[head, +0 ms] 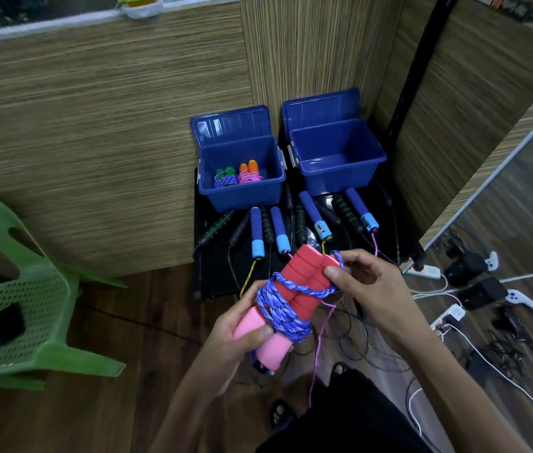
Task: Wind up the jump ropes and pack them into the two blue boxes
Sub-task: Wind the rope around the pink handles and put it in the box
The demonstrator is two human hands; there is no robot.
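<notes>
The left hand [242, 331] grips the pink ends of a red-and-pink pair of handles [294, 289], fingers curled round them, while the right hand [369, 286] pinches the blue cord [286, 308] against the red end, most of the cord already coiled round the handles. Beyond, two open blue boxes stand on a black worktop [219, 273]: the left box [242, 188] holds two wound ropes [237, 176], the right box [337, 158] shows only its floor. More handles [314, 214] lie just before the boxes, and a green chair [23, 295] stands at the left.
</notes>
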